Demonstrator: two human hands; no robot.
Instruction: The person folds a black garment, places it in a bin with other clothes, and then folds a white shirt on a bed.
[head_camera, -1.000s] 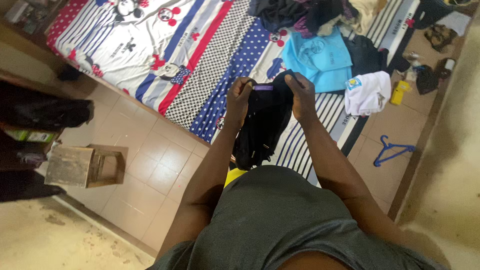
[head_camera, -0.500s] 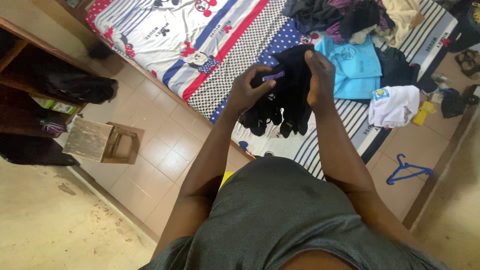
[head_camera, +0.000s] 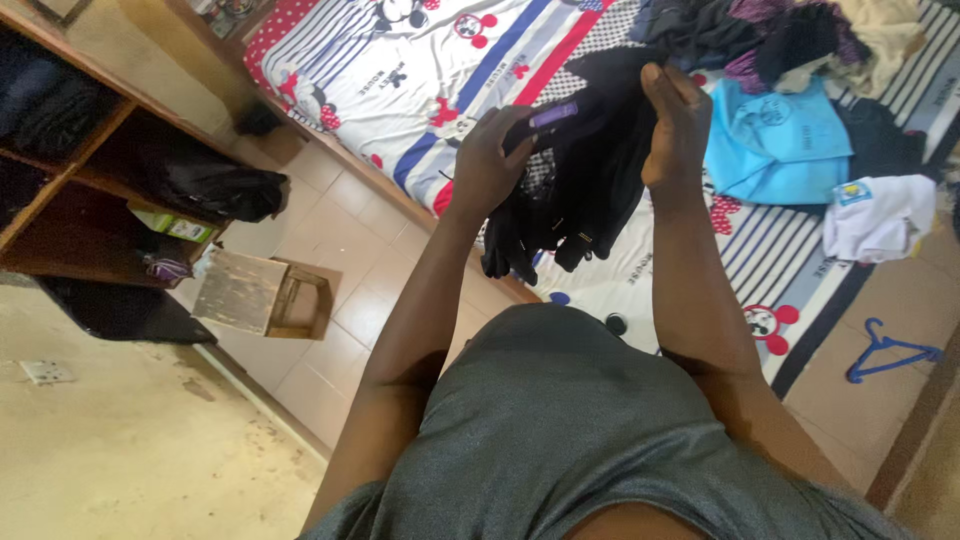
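A black garment (head_camera: 580, 190) hangs in the air above the bed's edge, bunched and folded over itself, with a purple hanger bar (head_camera: 553, 114) showing at its top. My left hand (head_camera: 490, 160) grips the garment's top left beside the purple bar. On the right, my right hand (head_camera: 675, 125) holds the cloth with fingers pointing up. Below them lies the bed (head_camera: 400, 70) with a white sheet printed with cartoon mice and red and blue stripes.
A light blue shirt (head_camera: 775, 140), a white shirt (head_camera: 880, 215) and a heap of dark clothes (head_camera: 760, 35) lie on the bed. A blue hanger (head_camera: 890, 350) rests on the tiled floor. A small wooden stool (head_camera: 265, 295) and wooden shelves (head_camera: 90, 180) stand at left.
The view has swung left and closer. Both hands have lifted the black garment higher and gathered it into a tighter bundle.
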